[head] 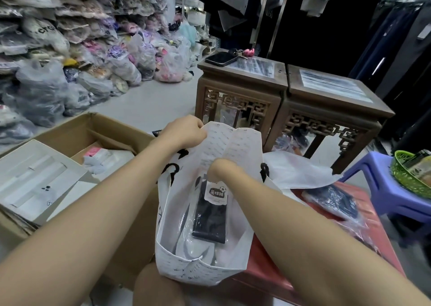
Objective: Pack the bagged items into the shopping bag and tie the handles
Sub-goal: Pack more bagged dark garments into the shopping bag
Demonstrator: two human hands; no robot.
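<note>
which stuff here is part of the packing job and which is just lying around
Job: shopping bag, bagged socks inside it, bagged dark item on the red stool, left hand, right hand.
Lying about: phone, keys, green basket, cardboard box.

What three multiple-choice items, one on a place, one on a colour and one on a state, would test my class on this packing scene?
1. Where does the phone lie? A on a carved wooden stand; B in a cardboard box; C on a purple stool.
2. What colour is the basket? A red; B green; C blue.
3. How is the shopping bag? A tied; B folded flat; C open, with a sock packet inside.
Answers: A, it rests on the stand's top. B, its mesh is green. C, the left hand grips its open rim.
</note>
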